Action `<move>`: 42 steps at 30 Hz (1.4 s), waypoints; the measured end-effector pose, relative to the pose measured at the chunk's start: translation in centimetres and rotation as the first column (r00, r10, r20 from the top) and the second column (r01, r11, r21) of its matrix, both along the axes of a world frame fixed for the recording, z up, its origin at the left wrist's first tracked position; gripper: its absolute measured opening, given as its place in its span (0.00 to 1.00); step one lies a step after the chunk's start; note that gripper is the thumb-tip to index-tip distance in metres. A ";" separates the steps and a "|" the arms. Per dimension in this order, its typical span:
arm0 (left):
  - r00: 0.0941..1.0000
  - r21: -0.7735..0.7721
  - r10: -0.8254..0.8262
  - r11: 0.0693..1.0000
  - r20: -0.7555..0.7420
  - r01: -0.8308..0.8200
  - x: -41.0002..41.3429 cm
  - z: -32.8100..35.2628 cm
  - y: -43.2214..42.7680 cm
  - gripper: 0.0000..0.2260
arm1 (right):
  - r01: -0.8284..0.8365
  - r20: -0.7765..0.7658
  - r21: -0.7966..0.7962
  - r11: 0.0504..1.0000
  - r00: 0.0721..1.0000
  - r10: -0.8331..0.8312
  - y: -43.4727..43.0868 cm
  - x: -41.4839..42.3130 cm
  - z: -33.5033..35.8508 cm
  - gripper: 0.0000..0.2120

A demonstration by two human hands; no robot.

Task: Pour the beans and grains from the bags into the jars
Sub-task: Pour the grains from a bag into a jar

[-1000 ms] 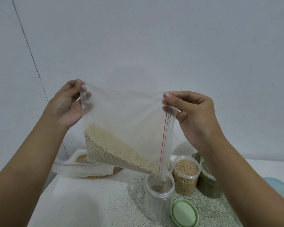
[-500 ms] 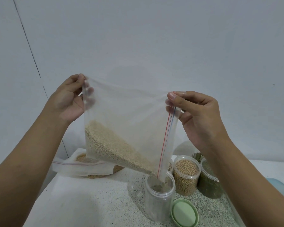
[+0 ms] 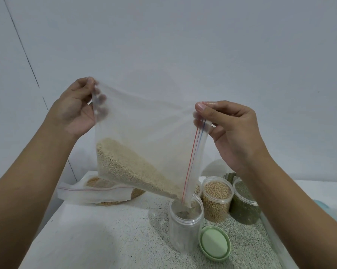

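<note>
A clear zip bag (image 3: 144, 133) of pale small grains (image 3: 125, 167) hangs tilted above the table. My left hand (image 3: 74, 111) pinches its upper left corner. My right hand (image 3: 235, 136) pinches the top of the zip edge at the right. The bag's lower open corner dips into the mouth of a clear open jar (image 3: 185, 228), and a little grain lies at the jar's bottom. The jar's green lid (image 3: 215, 243) lies flat beside it on the right.
Behind the open jar stand a jar of yellow beans (image 3: 216, 200), a jar of dark green beans (image 3: 244, 206) and another jar mostly hidden by the bag. A second zip bag (image 3: 97, 193) of brownish grain lies at the back left on the speckled table (image 3: 109, 239). A wall is close behind.
Both hands have lifted the bag a little, the left corner rising more, so the bag tilts steeper toward the jar. The grain has slid toward the lower corner.
</note>
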State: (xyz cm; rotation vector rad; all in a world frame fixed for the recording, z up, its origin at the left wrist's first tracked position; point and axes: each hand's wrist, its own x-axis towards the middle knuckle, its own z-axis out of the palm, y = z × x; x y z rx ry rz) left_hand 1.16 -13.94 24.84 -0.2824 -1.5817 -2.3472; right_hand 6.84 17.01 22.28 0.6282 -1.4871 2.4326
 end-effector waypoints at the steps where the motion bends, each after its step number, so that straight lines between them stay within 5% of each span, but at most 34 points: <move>1: 1.000 0.002 -0.002 1.000 -0.001 0.002 0.0 0.0 0.0 0.12 | 0.001 0.001 0.004 1.000 1.000 -0.001 0.0 0.0 -0.1 0.02; 42: 1.000 -0.015 -0.022 1.000 0.017 0.022 -0.2 -0.1 -0.2 0.13 | -0.012 0.016 -0.008 1.000 1.000 0.012 0.3 -1.0 -1.1 0.02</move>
